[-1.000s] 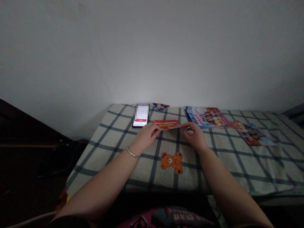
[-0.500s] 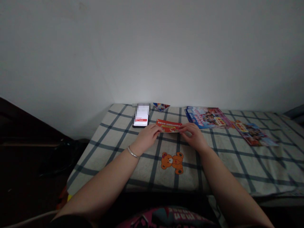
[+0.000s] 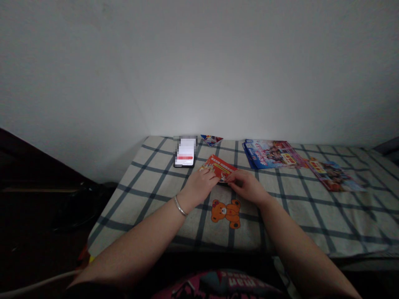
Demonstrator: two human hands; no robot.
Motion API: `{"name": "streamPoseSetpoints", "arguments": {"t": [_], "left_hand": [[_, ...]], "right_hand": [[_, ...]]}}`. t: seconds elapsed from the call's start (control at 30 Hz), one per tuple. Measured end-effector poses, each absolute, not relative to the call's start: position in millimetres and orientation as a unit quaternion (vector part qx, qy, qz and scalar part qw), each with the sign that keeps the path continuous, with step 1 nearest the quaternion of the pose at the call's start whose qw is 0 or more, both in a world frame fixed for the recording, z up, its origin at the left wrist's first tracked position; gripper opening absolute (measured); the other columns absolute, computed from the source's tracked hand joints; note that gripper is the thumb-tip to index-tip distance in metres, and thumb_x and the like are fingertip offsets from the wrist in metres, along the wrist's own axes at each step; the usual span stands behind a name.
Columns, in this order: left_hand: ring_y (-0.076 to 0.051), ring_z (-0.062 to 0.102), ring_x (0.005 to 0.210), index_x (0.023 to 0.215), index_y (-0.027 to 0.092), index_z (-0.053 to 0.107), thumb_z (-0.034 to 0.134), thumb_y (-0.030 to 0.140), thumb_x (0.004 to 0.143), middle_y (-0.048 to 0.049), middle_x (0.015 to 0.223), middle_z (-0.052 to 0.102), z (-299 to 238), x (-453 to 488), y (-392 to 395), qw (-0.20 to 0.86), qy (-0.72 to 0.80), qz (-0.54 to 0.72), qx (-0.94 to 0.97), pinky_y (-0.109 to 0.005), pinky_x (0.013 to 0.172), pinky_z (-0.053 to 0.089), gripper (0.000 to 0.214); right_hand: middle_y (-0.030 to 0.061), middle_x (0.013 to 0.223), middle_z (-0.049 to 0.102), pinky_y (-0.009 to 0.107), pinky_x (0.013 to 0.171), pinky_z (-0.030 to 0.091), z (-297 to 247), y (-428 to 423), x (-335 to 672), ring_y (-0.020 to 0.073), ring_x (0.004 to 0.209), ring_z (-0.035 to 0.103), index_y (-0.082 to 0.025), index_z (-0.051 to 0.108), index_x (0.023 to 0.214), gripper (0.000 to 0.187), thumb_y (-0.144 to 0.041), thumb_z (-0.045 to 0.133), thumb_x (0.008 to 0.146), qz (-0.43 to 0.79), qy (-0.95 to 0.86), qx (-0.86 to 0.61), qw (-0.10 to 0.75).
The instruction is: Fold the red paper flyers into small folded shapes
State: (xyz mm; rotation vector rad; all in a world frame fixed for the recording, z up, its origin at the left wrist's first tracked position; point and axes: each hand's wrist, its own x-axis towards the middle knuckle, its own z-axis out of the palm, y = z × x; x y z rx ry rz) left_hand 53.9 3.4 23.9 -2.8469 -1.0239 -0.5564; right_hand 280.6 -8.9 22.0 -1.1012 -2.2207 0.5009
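A red printed paper [image 3: 220, 164] with white and yellow lettering lies at an angle on the checked cloth. On its left part rest the bent fingers of my left hand [image 3: 203, 185], holding it down; a silver bangle circles that wrist. My right hand [image 3: 247, 185] pinches the paper's lower right edge between thumb and fingers. Between the two hands the near edge looks slightly raised, with a dark strip below it. Part of the paper is hidden under my fingers.
A lit phone [image 3: 186, 151] lies left of the paper, near a small folded paper triangle [image 3: 212, 140] by the wall. To the right are a stack of colourful leaflets [image 3: 268, 153] and another leaflet [image 3: 336, 174]. A bear picture [image 3: 227, 214] decorates the checked cloth [image 3: 149, 199].
The red paper has turned clockwise and come a little nearer. My left hand has shifted right and over it, while my right hand has slid down along its edge.
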Motion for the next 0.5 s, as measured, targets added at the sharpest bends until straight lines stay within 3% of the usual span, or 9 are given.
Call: {"name": "streamPoseSetpoints", "arguments": {"t": [0.33, 0.5], "left_hand": [[-0.019, 0.064, 0.089, 0.099, 0.023, 0.069, 0.052, 0.02, 0.094, -0.0043, 0.097, 0.069, 21.1, 41.0, 10.0, 0.023, -0.352, -0.2, -0.914, -0.031, 0.072, 0.05, 0.018], [-0.019, 0.065, 0.09, 0.102, 0.024, 0.069, 0.051, 0.025, 0.096, -0.0036, 0.102, 0.07, 21.4, 37.6, 14.0, 0.003, -0.35, -0.202, -0.915, -0.03, 0.071, 0.051, 0.02]], "right_hand": [[0.0036, 0.093, 0.072, 0.037, 0.083, 0.051, 27.9, -6.3, 288.1, 0.0205, 0.092, 0.064, -0.025, 0.068, 0.094, 0.019, -0.015, 0.06, 0.08, 0.138, -0.839, -0.429, 0.306], [0.0032, 0.092, 0.072, 0.038, 0.084, 0.051, 29.7, -5.5, 294.4, 0.0202, 0.092, 0.065, -0.025, 0.069, 0.087, 0.013, -0.017, 0.06, 0.082, 0.147, -0.836, -0.415, 0.327]]}}
